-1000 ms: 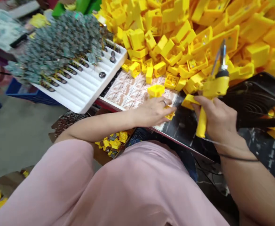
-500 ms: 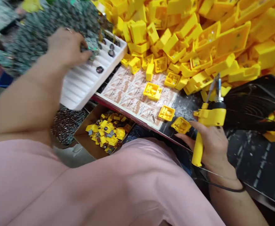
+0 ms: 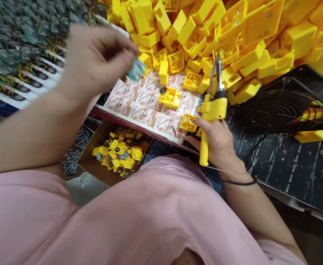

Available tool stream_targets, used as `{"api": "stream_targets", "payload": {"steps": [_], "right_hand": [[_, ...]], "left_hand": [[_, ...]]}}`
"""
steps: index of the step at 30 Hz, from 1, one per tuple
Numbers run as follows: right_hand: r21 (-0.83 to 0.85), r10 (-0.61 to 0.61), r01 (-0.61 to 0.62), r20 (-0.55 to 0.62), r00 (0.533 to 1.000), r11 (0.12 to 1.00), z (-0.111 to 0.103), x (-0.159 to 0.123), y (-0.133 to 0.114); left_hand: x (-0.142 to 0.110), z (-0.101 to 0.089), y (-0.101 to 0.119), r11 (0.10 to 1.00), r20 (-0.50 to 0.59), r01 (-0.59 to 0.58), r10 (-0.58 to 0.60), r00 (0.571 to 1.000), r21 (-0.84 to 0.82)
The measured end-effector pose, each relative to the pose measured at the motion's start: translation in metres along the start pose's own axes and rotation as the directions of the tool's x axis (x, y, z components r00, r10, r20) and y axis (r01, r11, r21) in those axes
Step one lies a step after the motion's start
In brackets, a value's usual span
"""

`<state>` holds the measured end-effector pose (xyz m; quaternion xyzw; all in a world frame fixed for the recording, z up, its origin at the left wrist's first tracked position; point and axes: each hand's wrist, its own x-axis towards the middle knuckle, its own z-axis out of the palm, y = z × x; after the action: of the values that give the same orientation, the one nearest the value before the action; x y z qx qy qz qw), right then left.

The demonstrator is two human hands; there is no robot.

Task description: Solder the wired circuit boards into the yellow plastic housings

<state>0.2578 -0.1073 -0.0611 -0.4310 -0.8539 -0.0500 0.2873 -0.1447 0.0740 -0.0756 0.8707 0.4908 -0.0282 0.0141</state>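
My left hand (image 3: 97, 60) is raised over the table's left side, fingers pinched on a small green circuit board (image 3: 136, 69). My right hand (image 3: 215, 141) grips a yellow soldering gun (image 3: 211, 114) upright, tip pointing up, and its fingertips rest on a small yellow plastic housing (image 3: 188, 122) lying on the patterned sheet (image 3: 147, 106). Another open yellow housing (image 3: 170, 97) lies a little farther back on that sheet. A heap of green circuit boards (image 3: 20, 36) with wires fills the far left.
A big pile of yellow plastic housings (image 3: 233, 33) covers the back. A white ribbed tray (image 3: 31, 82) holds round parts at left. A cardboard box (image 3: 117, 154) of assembled yellow pieces sits below the table edge. A black fan grille (image 3: 283, 106) lies at right.
My left hand left the yellow piece, reached into the circuit board heap, and has come back toward the middle with one small board pinched. My right hand with the soldering gun shifted slightly left.
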Motion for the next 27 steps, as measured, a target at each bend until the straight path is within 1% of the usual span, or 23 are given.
{"api": "stream_targets", "payload": {"steps": [2, 4, 5, 6, 7, 9, 10, 11, 12, 14, 16, 17, 19, 23, 25, 27], "right_hand": [[-0.035, 0.0, 0.001, 0.026, 1.0, 0.999, 0.007, 0.002, -0.001], [-0.046, 0.007, -0.005, 0.046, 0.999, 0.999, 0.008, -0.002, 0.001], [-0.04, 0.002, 0.0, 0.048, 0.999, 0.999, 0.006, -0.005, 0.002], [-0.028, -0.008, 0.009, 0.048, 0.999, 1.0, 0.004, -0.008, 0.004], [-0.007, -0.023, 0.023, 0.044, 0.999, 1.0, 0.0, -0.011, 0.006], [0.031, -0.059, 0.058, 0.023, 0.998, 0.998, -0.007, -0.015, 0.009], [0.044, -0.068, 0.068, 0.009, 0.998, 0.997, -0.009, -0.016, 0.01], [0.059, -0.071, 0.071, -0.005, 0.997, 0.996, -0.011, -0.017, 0.01], [0.077, -0.066, 0.068, -0.018, 0.998, 0.995, -0.012, -0.017, 0.01], [0.102, -0.045, 0.049, -0.041, 0.998, 0.994, -0.012, -0.019, 0.009], [0.105, -0.029, 0.035, -0.059, 0.998, 0.994, -0.012, -0.021, 0.008], [0.098, -0.028, 0.034, -0.062, 0.998, 0.995, -0.012, -0.023, 0.008], [0.082, -0.024, 0.029, -0.06, 0.998, 0.996, -0.012, -0.027, 0.008], [0.069, 0.033, -0.03, -0.05, 0.998, 0.997, -0.011, -0.035, 0.01], [0.087, 0.06, -0.056, -0.046, 0.997, 0.995, -0.009, -0.037, 0.01], [0.119, 0.078, -0.075, -0.018, 0.997, 0.99, -0.006, -0.034, 0.009]], "left_hand": [[-0.02, -0.026, 0.067, 0.997, 0.0, -0.033, 0.033, 0.999, -0.063], [-0.04, -0.045, 0.126, 0.984, -0.018, -0.111, 0.11, 0.994, -0.137], [-0.047, -0.05, 0.147, 0.978, -0.025, -0.125, 0.123, 0.992, -0.167], [-0.053, -0.051, 0.162, 0.975, -0.032, -0.12, 0.116, 0.993, -0.188], [-0.057, -0.05, 0.171, 0.977, -0.037, -0.091, 0.085, 0.996, -0.194], [-0.062, -0.042, 0.175, 0.986, -0.048, -0.005, -0.003, 0.999, -0.168], [-0.063, -0.038, 0.173, 0.987, -0.064, 0.025, -0.035, 0.997, -0.156], [-0.064, -0.035, 0.17, 0.987, -0.089, 0.031, -0.045, 0.995, -0.16], [-0.065, -0.033, 0.166, 0.982, -0.114, 0.005, -0.027, 0.993, -0.186], [-0.064, -0.033, 0.161, 0.955, -0.145, -0.098, 0.059, 0.988, -0.281], [-0.062, -0.035, 0.16, 0.917, -0.121, -0.18, 0.146, 0.982, -0.357], [-0.061, -0.036, 0.161, 0.906, -0.095, -0.2, 0.177, 0.98, -0.374], [-0.055, -0.035, 0.163, 0.902, -0.059, -0.204, 0.197, 0.979, -0.381], [-0.041, -0.028, 0.164, 0.875, -0.05, -0.193, 0.191, 0.98, -0.444], [-0.036, -0.03, 0.159, 0.825, -0.023, -0.193, 0.214, 0.977, -0.531], [-0.034, -0.039, 0.152, 0.759, 0.005, -0.163, 0.214, 0.977, -0.631]]}}
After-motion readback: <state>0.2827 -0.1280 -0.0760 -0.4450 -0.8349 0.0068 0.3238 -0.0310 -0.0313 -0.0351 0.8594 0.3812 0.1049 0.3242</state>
